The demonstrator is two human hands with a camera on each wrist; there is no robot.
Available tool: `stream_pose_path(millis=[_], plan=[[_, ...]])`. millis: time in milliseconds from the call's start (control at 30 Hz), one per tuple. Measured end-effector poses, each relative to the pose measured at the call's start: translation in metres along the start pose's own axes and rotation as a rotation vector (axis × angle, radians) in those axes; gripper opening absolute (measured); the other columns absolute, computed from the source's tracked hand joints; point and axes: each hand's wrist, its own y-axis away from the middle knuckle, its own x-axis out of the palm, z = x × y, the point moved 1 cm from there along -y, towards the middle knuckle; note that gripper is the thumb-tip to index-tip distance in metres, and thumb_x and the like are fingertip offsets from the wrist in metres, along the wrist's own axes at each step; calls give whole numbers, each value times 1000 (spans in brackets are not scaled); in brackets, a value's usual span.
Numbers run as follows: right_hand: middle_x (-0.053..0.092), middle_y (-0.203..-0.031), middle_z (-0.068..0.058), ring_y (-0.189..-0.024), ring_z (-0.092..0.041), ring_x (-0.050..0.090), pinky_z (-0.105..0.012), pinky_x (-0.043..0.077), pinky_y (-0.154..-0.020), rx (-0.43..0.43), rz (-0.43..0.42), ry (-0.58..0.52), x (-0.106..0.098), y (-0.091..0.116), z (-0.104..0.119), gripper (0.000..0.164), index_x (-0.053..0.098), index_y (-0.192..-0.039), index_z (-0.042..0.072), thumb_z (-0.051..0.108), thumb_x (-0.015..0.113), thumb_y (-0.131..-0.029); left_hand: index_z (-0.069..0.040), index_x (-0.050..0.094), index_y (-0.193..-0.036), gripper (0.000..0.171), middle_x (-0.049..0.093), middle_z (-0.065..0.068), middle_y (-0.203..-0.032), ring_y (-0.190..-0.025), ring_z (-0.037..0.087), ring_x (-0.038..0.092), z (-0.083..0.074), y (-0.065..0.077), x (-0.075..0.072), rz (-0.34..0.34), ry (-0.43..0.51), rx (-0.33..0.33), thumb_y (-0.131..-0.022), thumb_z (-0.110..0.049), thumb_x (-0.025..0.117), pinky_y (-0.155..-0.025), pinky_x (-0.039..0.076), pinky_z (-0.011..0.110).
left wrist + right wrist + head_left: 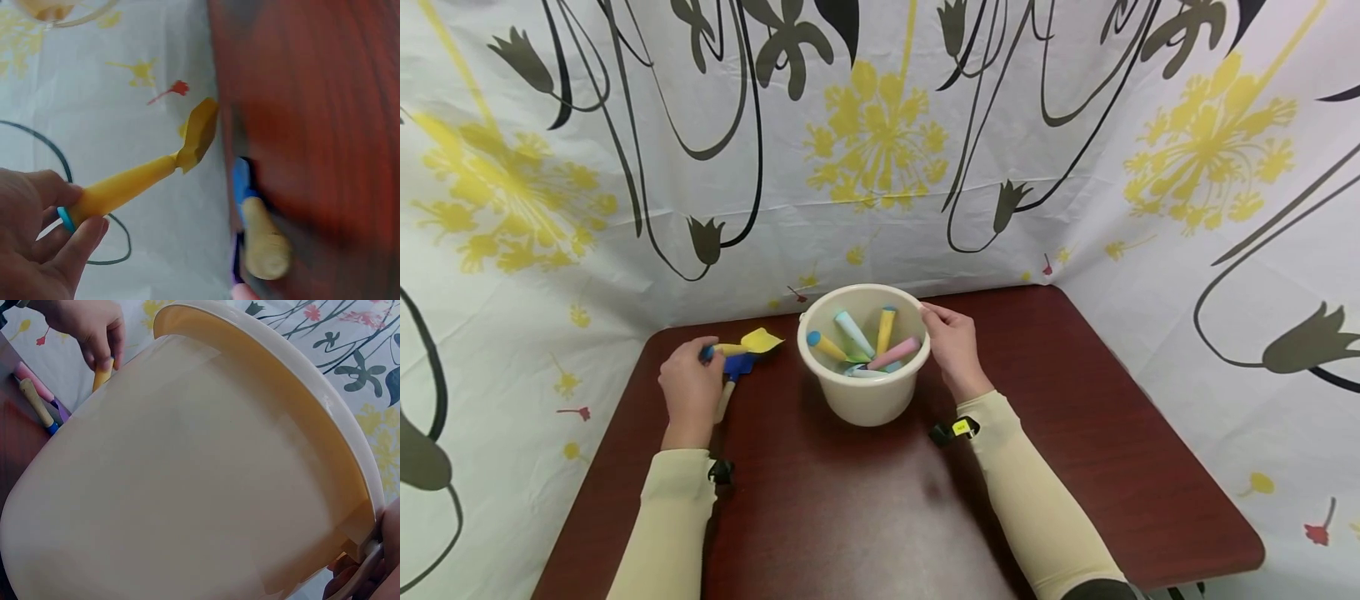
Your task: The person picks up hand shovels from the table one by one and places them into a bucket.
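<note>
My left hand (pixel 691 383) pinches a toy trowel (pixel 134 184) by the end of its yellow handle. The trowel's yellow blade points away from the hand and is held above the table. Beside it a cream bucket (pixel 863 404) stands upright, and my right hand (pixel 951 342) grips its rim on the right side. In the right wrist view the bucket's handle (pixel 365 569) lies by those fingers, partly hidden. Inside the bucket are several toy tools with yellow, light blue and pink handles (pixel 895 353); their lower ends are mostly hidden.
A blue toy shovel (pixel 259 237) with a wooden handle lies on the dark red table (pixel 850 517) under my left hand. Next to it is a purple tool with a pink handle (pixel 34 381). A patterned white cloth (pixel 880 242) hangs around the table.
</note>
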Motion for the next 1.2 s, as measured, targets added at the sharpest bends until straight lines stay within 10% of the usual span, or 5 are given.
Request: stream_pose_path(millis=[567,900,1200], plan=[[74,-139,-16,-127,-28,72,-43,61,-103,-1,2,23,1,2,3,36,76,-138,3,24,67,-111,-1,82,-121,20,79,21,-114,-98,41,75,-40,-15,-46,-37,86,75,-104,-10,78,-86,59,57],[74,-139,-16,-125,-29,73,-44,61,-102,-5,4,18,1,1,3,36,77,-138,3,26,68,-111,-4,84,-121,20,80,17,-116,-96,34,79,-61,-23,-76,-44,92,137,-104,-11,77,-76,40,2],[75,-137,-16,-124,-27,73,-43,61,-102,-9,-1,16,2,1,4,36,77,-137,2,24,68,-110,-4,84,-120,19,80,16,-118,-104,34,81,-77,-29,-92,-41,187,173,-103,-10,77,-77,47,0]])
